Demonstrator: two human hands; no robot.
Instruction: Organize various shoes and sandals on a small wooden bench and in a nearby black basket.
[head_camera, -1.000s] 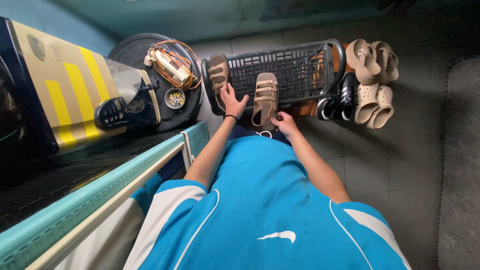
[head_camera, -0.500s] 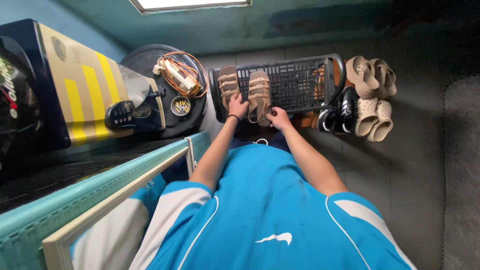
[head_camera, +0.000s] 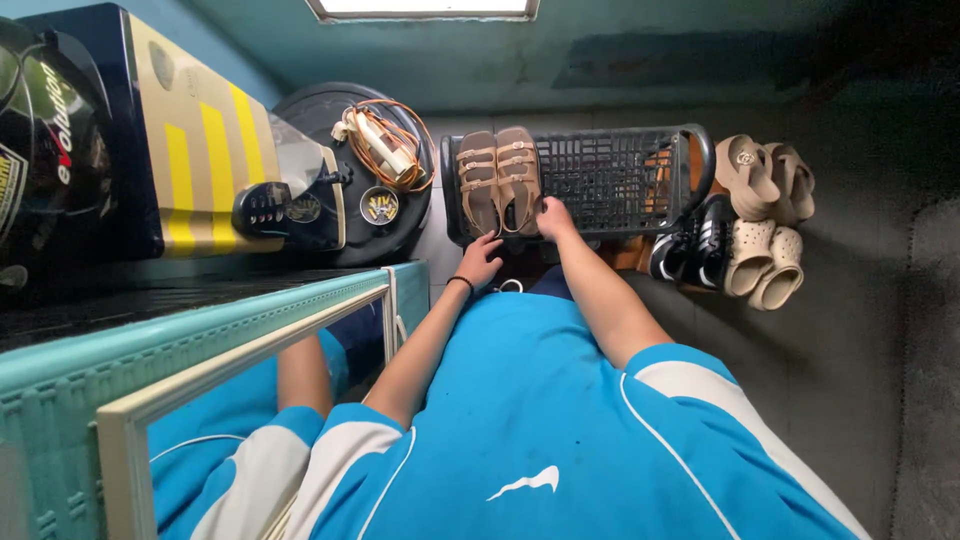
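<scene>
Here, the heel of one brown strapped sandal (head_camera: 519, 178) is touched by the fingers of the right hand (head_camera: 553, 218), though a closed grasp cannot be told. The left hand (head_camera: 481, 262) is kept loose, holding nothing, just below the second sandal (head_camera: 479, 181). Both sandals are laid side by side on the black plastic rack (head_camera: 610, 180).

A black slatted rack (head_camera: 610, 180) carries two brown sandals (head_camera: 500, 178).

Two sandals (head_camera: 500, 180) lie side by side on the left end of the rack (head_camera: 610, 175). More shoes (head_camera: 740, 225) sit right of it, maybe on the floor.
</scene>
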